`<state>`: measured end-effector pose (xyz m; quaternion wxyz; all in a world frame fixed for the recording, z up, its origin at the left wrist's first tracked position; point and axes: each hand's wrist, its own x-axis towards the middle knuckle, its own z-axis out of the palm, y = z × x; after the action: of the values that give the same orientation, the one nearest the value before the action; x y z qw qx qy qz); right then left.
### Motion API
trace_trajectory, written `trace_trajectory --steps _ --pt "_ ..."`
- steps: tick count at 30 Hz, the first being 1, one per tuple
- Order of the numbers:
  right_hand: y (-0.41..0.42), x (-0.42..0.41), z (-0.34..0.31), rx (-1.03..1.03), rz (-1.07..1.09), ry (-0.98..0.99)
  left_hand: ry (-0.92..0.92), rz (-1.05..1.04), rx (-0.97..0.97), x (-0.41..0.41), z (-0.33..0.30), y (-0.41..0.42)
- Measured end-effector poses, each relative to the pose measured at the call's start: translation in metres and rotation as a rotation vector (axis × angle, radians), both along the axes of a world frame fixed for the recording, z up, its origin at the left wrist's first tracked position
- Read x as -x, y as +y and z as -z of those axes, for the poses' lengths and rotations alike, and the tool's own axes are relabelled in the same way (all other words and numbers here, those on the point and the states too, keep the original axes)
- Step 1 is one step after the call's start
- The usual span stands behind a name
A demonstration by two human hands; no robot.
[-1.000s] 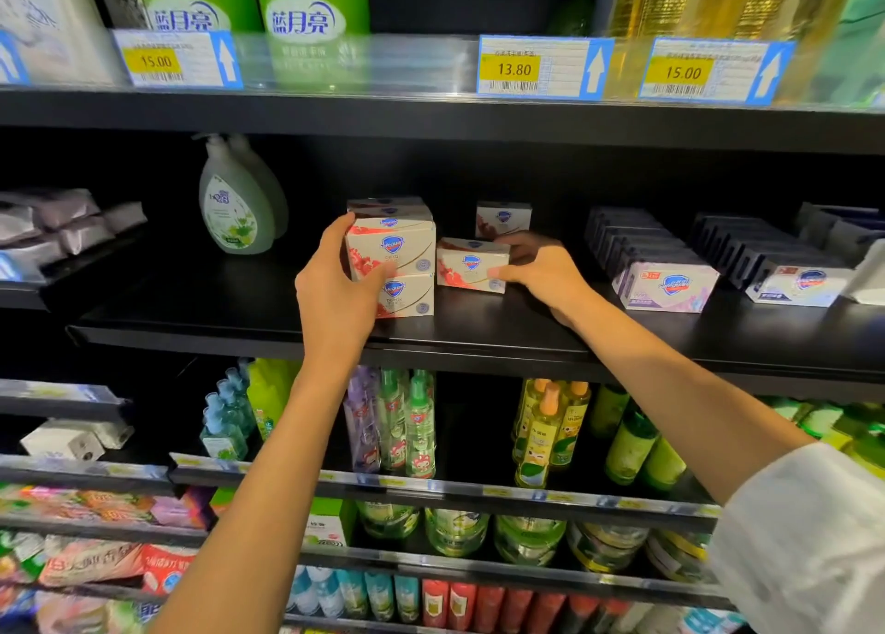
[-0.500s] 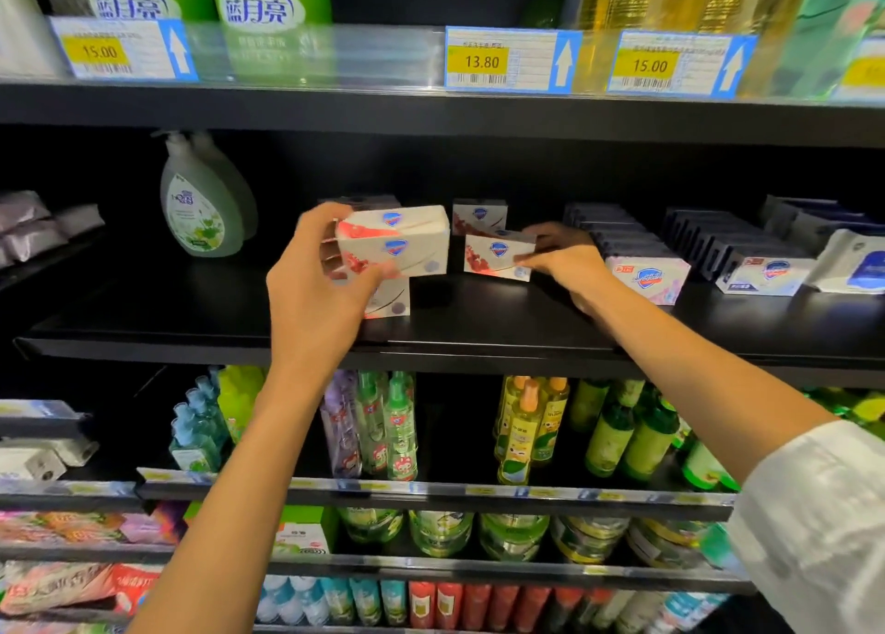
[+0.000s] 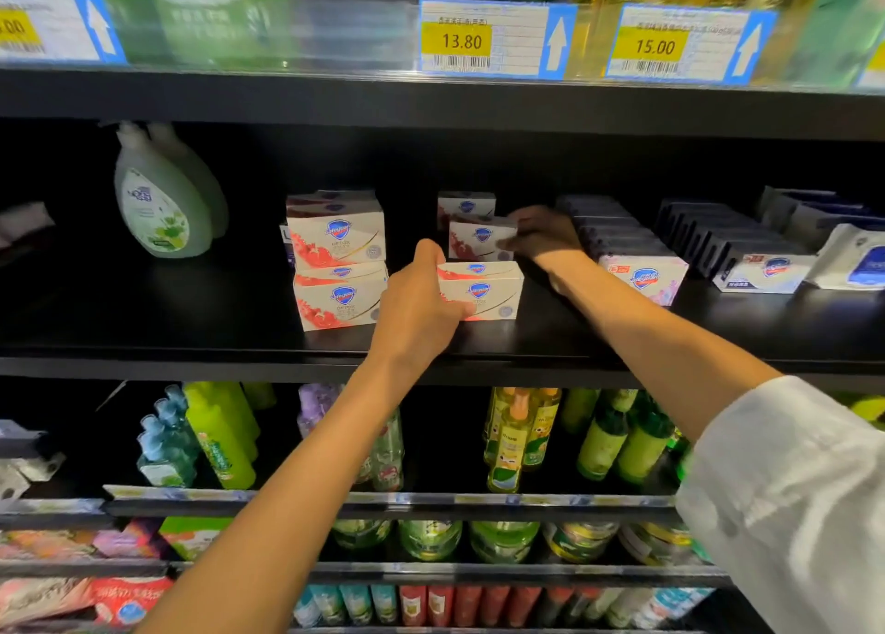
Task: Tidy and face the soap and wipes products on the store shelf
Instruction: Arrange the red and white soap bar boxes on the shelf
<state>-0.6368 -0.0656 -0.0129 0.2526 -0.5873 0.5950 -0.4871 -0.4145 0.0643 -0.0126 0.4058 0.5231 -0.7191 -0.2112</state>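
Note:
On the black middle shelf (image 3: pixel 191 341) my left hand (image 3: pixel 416 307) grips a white and red soap box (image 3: pixel 483 291) by its left end, near the shelf's front. Behind it my right hand (image 3: pixel 541 236) holds a second red soap box (image 3: pixel 479 240) further back. Another like box (image 3: pixel 464 204) stands at the rear. To the left, two red soap boxes (image 3: pixel 337 269) sit stacked, facing front. A lilac soap box (image 3: pixel 644 279) and a white soap box (image 3: pixel 761 271) head rows on the right, beside a wipes pack (image 3: pixel 852 259).
Green-labelled pump bottles (image 3: pixel 158 202) stand at the shelf's left. Price tags (image 3: pixel 493 39) line the shelf edge above. Lower shelves carry green and yellow bottles (image 3: pixel 512 437) and packets (image 3: pixel 96 595). Bare black shelf lies between the pump bottles and the stacked boxes.
My left hand carried a soap box from the top of the left stack rightward and down to the shelf front. My right hand pushed its box further back. The camera moved closer.

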Motion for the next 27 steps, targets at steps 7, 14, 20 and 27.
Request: trace_trajectory --steps 7,14,20,27 --pt "-0.018 -0.001 0.002 0.031 0.02 -0.132 -0.079 -0.09 -0.032 0.016 -0.004 -0.037" --pt "-0.045 -0.006 0.003 0.017 0.024 -0.208 -0.068 -0.154 -0.072 0.025 0.0 -0.07" --pt "-0.055 -0.011 0.0 -0.02 -0.001 -0.235 0.022 -0.157 -0.031 0.027 0.011 -0.092" --pt "-0.063 -0.008 0.007 -0.028 0.059 -0.312 0.038 -0.212 -0.011 0.03 0.016 -0.112"
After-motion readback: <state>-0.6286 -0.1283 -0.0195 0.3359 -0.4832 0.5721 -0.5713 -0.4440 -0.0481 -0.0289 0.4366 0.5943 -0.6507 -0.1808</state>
